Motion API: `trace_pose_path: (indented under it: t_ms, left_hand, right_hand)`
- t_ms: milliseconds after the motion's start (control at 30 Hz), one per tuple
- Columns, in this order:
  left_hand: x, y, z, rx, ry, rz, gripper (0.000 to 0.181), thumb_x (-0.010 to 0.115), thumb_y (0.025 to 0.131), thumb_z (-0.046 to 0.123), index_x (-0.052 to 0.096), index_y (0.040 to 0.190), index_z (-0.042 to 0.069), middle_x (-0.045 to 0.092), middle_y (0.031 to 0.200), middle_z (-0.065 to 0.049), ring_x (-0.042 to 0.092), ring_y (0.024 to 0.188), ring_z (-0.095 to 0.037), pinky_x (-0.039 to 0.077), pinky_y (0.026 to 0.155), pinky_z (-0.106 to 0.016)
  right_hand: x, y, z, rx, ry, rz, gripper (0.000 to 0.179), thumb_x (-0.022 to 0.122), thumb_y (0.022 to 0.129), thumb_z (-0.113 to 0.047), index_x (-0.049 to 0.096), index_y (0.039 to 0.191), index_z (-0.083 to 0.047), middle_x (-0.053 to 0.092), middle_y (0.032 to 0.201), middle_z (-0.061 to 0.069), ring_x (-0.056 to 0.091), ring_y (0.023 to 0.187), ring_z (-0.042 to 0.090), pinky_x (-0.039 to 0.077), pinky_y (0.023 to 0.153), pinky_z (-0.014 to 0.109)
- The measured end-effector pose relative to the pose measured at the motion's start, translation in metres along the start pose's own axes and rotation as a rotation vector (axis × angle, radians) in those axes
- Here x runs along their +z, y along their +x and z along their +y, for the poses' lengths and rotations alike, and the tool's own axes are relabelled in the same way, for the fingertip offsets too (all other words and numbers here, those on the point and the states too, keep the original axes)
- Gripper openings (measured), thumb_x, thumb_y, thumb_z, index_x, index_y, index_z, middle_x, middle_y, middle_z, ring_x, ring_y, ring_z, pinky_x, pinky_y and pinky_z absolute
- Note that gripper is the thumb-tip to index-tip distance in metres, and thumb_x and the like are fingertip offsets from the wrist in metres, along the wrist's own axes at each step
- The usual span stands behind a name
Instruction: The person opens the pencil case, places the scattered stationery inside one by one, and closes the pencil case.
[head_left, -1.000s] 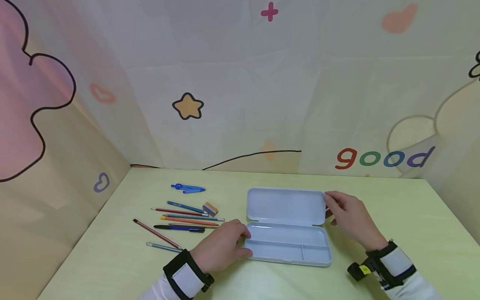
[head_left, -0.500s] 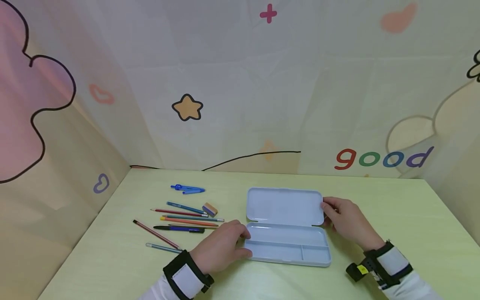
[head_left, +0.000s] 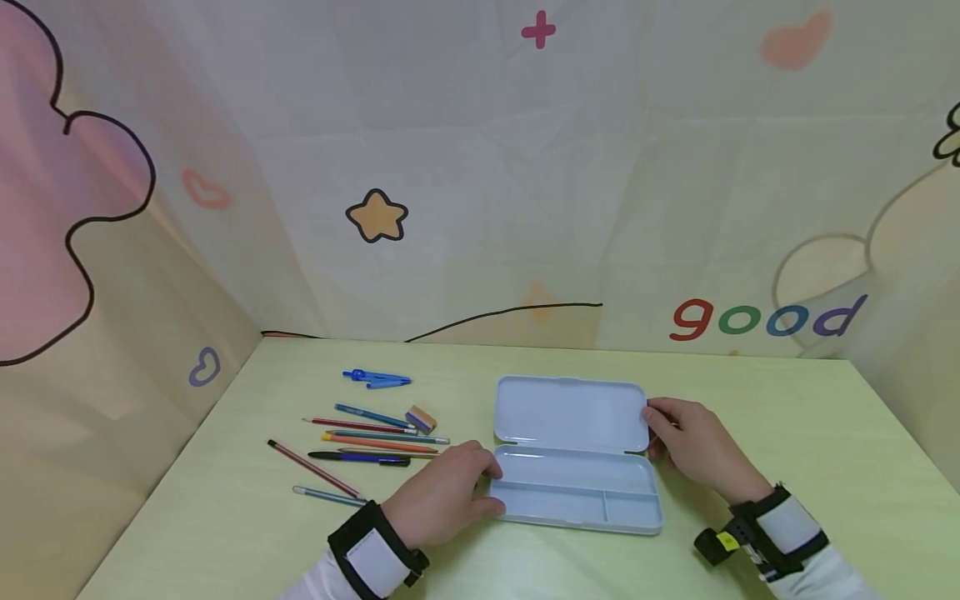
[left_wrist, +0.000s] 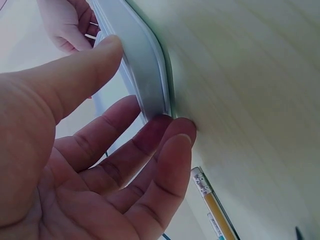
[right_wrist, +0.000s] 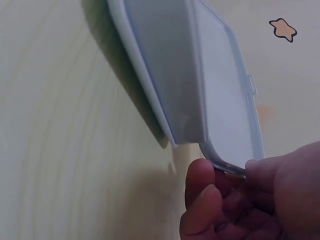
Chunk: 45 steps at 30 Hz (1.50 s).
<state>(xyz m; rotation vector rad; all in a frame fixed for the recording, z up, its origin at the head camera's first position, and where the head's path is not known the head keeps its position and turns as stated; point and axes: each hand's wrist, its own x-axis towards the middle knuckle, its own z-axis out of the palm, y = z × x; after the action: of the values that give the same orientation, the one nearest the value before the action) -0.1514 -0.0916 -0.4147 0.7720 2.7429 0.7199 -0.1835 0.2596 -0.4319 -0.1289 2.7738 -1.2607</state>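
Observation:
A pale blue pencil case (head_left: 555, 507) lies opened out on the table, its hinged lid (head_left: 570, 412) on the far side. Its tray has one long compartment and a shorter front row split by a divider. My left hand (head_left: 442, 492) holds the left end of the tray; in the left wrist view the thumb (left_wrist: 107, 55) is on the case's side and the fingers curl at its corner. At the lid's right edge, my right hand (head_left: 701, 442) pinches between thumb and fingers, as the right wrist view shows the lid (right_wrist: 227, 95) above the hand.
Left of the case lie several pencils (head_left: 382, 442), a blue pen with black ends (head_left: 360, 457), an eraser (head_left: 421, 418) and a blue compass (head_left: 377, 377). A printed cloth (head_left: 465, 167) hangs behind the table (head_left: 225, 517).
My right hand has shifted slightly left and nearer along the lid's edge, and the lid's right edge has come slightly left. My left hand has stayed in place.

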Motion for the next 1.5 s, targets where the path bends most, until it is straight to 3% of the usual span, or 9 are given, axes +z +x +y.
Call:
trace_pose_path:
  t_ms: [233, 500, 767, 1000, 1333, 1500]
  left_hand:
    - [0.002, 0.0, 0.0, 0.007, 0.019, 0.003, 0.03, 0.089, 0.089, 0.024, 0.073, 0.11, 0.009, 0.062, 0.096, 0.006, 0.053, 0.083, -0.008, 0.051, 0.077, -0.026]
    - [0.001, -0.002, 0.001, 0.012, 0.026, 0.01, 0.03, 0.089, 0.089, 0.024, 0.073, 0.109, 0.009, 0.061, 0.095, 0.006, 0.053, 0.082, -0.008, 0.051, 0.077, -0.027]
    - [-0.002, -0.002, 0.003, 0.003, 0.026, 0.001, 0.03, 0.088, 0.09, 0.024, 0.072, 0.11, 0.009, 0.062, 0.096, 0.005, 0.053, 0.083, -0.008, 0.052, 0.078, -0.026]
    - [-0.003, -0.005, 0.0, 0.033, 0.036, 0.026, 0.032, 0.089, 0.089, 0.024, 0.072, 0.111, 0.009, 0.064, 0.1, 0.003, 0.054, 0.085, -0.009, 0.053, 0.08, -0.028]
    - [-0.019, -0.017, -0.003, 0.066, 0.014, 0.086, 0.031, 0.086, 0.092, 0.02, 0.071, 0.114, 0.004, 0.067, 0.11, -0.004, 0.062, 0.093, -0.016, 0.057, 0.085, -0.034]
    - [-0.033, -0.029, -0.008, 0.044, 0.003, 0.117, 0.032, 0.085, 0.092, 0.018, 0.071, 0.117, 0.005, 0.069, 0.115, -0.006, 0.066, 0.097, -0.022, 0.058, 0.087, -0.038]
  right_hand:
    - [-0.003, -0.004, 0.001, -0.002, 0.016, -0.006, 0.038, 0.05, 0.115, -0.025, 0.061, 0.135, 0.006, 0.065, 0.085, 0.006, 0.06, 0.071, 0.022, 0.05, 0.055, 0.03]
    - [-0.009, -0.015, -0.003, 0.013, -0.029, -0.002, 0.048, 0.058, 0.111, -0.028, 0.054, 0.145, 0.006, 0.067, 0.094, 0.007, 0.064, 0.071, 0.021, 0.053, 0.056, 0.031]
    - [-0.012, -0.033, -0.012, 0.039, -0.11, -0.028, 0.046, 0.066, 0.108, -0.026, 0.055, 0.139, 0.006, 0.065, 0.09, 0.005, 0.064, 0.073, 0.019, 0.052, 0.058, 0.031]
    - [-0.005, -0.05, -0.011, 0.037, -0.156, -0.074, 0.043, 0.071, 0.104, -0.022, 0.058, 0.135, 0.006, 0.065, 0.088, 0.002, 0.063, 0.071, 0.016, 0.052, 0.065, 0.029]
    - [0.01, -0.064, -0.011, 0.038, -0.185, -0.092, 0.05, 0.075, 0.101, -0.023, 0.058, 0.138, 0.006, 0.06, 0.083, -0.001, 0.058, 0.068, 0.015, 0.049, 0.064, 0.026]
    - [0.011, -0.066, -0.012, 0.05, -0.193, -0.089, 0.052, 0.075, 0.101, -0.022, 0.057, 0.14, 0.006, 0.059, 0.081, -0.001, 0.056, 0.068, 0.016, 0.048, 0.063, 0.026]
